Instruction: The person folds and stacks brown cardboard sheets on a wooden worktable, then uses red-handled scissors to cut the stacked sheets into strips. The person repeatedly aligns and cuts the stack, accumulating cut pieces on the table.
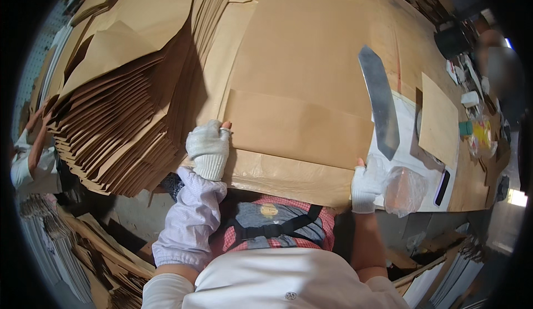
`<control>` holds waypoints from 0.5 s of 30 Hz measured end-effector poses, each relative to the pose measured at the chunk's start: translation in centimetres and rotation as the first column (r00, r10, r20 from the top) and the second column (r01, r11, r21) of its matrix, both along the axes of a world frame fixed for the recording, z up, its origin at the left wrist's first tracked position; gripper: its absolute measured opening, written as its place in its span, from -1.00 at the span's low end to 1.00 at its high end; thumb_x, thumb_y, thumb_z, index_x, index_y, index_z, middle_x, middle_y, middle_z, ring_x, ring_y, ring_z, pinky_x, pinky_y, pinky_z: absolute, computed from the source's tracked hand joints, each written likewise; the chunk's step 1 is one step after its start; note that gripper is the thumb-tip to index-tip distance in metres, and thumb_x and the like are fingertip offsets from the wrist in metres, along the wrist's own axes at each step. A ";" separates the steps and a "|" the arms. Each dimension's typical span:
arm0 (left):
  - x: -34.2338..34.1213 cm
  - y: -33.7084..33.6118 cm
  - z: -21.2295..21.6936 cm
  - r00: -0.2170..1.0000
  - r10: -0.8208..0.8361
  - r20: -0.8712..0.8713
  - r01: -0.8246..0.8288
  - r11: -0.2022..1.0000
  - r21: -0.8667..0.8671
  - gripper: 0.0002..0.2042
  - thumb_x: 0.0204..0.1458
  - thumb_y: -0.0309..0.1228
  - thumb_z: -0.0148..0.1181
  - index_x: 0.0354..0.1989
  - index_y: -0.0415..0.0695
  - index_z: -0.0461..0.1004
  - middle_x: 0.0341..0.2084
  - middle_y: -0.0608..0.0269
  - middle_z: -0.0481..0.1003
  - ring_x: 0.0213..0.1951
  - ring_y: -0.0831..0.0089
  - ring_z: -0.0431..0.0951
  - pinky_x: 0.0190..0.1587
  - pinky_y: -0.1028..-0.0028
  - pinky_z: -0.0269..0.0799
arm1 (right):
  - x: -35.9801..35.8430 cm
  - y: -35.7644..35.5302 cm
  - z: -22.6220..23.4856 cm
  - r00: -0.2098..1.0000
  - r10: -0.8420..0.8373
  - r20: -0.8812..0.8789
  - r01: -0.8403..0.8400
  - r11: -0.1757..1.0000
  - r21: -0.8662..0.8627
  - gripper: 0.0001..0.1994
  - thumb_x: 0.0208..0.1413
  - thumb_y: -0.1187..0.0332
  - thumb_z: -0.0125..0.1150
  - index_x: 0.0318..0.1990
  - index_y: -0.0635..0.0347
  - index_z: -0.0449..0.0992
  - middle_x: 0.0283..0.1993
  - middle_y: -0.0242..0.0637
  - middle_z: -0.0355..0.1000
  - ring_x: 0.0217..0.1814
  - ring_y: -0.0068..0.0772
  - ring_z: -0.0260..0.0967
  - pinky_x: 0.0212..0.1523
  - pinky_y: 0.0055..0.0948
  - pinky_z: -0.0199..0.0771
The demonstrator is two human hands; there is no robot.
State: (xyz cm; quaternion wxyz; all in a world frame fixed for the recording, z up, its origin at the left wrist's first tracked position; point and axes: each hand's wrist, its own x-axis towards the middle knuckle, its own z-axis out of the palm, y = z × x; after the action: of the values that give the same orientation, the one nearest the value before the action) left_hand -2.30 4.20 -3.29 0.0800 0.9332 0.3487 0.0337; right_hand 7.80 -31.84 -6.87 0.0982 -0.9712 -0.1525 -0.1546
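Note:
A large brown kraft paper sheet (302,48) lies in front of me, with a folded-over band (294,128) across its near part. My left hand (208,149), in a white knit glove with a bare thumb tip, is closed at the near left corner of the paper. At the near right corner, my right hand (366,184), gloved the same way, pinches the paper's edge with the thumb on top. Both hands' other fingers are mostly hidden. Beneath the sheet's near edge runs a shiny, wrinkled brown covering (277,171). A flat grey metal strip with a pointed end (380,104) lies right of the paper.
A tall fanned stack of folded brown paper (122,115) fills the left side. Another person's arms (38,142) reach to its far left. On the right are a clear plastic bag (405,192), a phone (442,188), a tan board (438,120) and a dark round container (451,42).

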 end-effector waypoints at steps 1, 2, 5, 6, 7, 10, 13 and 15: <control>0.1 0.2 -0.2 1.000 -0.008 -0.011 0.008 1.000 0.005 -0.65 0.11 -0.07 0.05 -0.47 -0.08 0.56 -0.55 0.09 0.55 -0.40 0.08 0.57 -0.30 0.16 0.46 | 0.1 0.0 -0.1 0.998 -0.013 -0.055 0.013 1.000 -0.008 -0.79 -0.11 0.35 0.29 -0.31 0.21 0.47 -0.29 -0.09 0.39 -0.21 0.05 0.33 -0.22 -0.05 0.28; 0.1 0.4 -0.3 1.000 -0.001 -0.021 0.001 1.000 -0.004 -0.64 0.11 -0.06 0.05 -0.48 -0.08 0.56 -0.55 0.09 0.55 -0.41 0.08 0.57 -0.31 0.16 0.45 | 0.3 0.0 0.0 0.994 -0.027 -0.109 0.025 1.000 -0.017 -0.78 -0.11 0.36 0.28 -0.30 0.22 0.47 -0.29 -0.09 0.39 -0.21 0.04 0.33 -0.22 -0.05 0.28; 0.4 0.7 0.2 0.998 0.002 -0.055 -0.004 0.999 -0.045 -0.63 0.11 -0.05 0.04 -0.50 -0.08 0.56 -0.56 0.09 0.56 -0.42 0.07 0.57 -0.33 0.14 0.45 | -0.1 0.0 -0.3 0.998 -0.004 -0.069 0.003 1.000 -0.012 -0.78 -0.10 0.37 0.27 -0.28 0.22 0.47 -0.29 -0.08 0.38 -0.21 0.04 0.32 -0.22 -0.05 0.28; 0.4 0.8 0.3 0.997 0.008 -0.072 -0.013 0.998 -0.064 -0.62 0.11 -0.05 0.03 -0.50 -0.08 0.56 -0.56 0.08 0.56 -0.42 0.06 0.58 -0.34 0.14 0.45 | -0.1 0.0 -0.3 1.000 0.022 -0.022 -0.022 1.000 -0.006 -0.78 -0.10 0.37 0.26 -0.28 0.23 0.47 -0.30 -0.08 0.38 -0.21 0.04 0.32 -0.22 -0.05 0.27; 0.6 0.8 0.4 0.996 0.014 -0.090 -0.021 0.996 -0.083 -0.62 0.12 -0.05 0.03 -0.50 -0.08 0.56 -0.57 0.07 0.56 -0.42 0.06 0.58 -0.34 0.13 0.45 | -0.2 0.1 -0.3 1.000 0.011 -0.014 -0.012 1.000 -0.011 -0.79 -0.10 0.37 0.25 -0.28 0.24 0.47 -0.29 -0.07 0.38 -0.21 0.04 0.32 -0.21 -0.05 0.28; 0.7 0.8 -0.2 0.998 0.003 -0.065 -0.004 1.000 -0.022 -0.61 0.12 -0.04 0.02 -0.49 -0.09 0.56 -0.56 0.02 0.55 -0.43 0.03 0.57 -0.34 0.11 0.46 | -0.6 0.2 0.2 0.999 -0.033 -0.037 0.033 0.999 -0.001 -0.77 -0.09 0.39 0.23 -0.24 0.26 0.47 -0.23 -0.04 0.39 -0.14 0.04 0.32 -0.12 -0.06 0.29; 0.6 0.4 0.5 0.999 -0.019 -0.034 0.017 0.999 -0.037 -0.61 0.15 -0.04 -0.03 -0.47 -0.08 0.56 -0.56 0.05 0.55 -0.42 0.06 0.58 -0.32 0.12 0.46 | -0.6 0.5 1.2 0.998 -0.053 -0.020 0.054 0.998 0.020 -0.64 -0.08 0.40 0.21 -0.07 0.28 0.46 -0.05 0.01 0.38 0.05 0.06 0.30 0.09 -0.07 0.27; 0.5 0.8 0.2 0.997 -0.020 -0.078 0.019 1.000 -0.009 -0.60 0.16 -0.04 -0.06 -0.44 -0.08 0.56 -0.54 0.04 0.56 -0.42 0.05 0.58 -0.31 0.12 0.47 | 0.1 1.7 1.8 0.986 -0.019 0.165 0.023 0.999 -0.022 -0.53 -0.07 0.40 0.19 0.07 0.28 0.41 0.12 0.04 0.33 0.21 0.07 0.24 0.26 -0.10 0.19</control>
State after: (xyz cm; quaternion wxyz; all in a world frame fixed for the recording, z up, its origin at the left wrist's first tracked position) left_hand -1.78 5.03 -3.13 0.0705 0.9369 0.3424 -0.0048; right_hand 7.95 -30.13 -5.12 0.0720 -0.9577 -0.1519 -0.2334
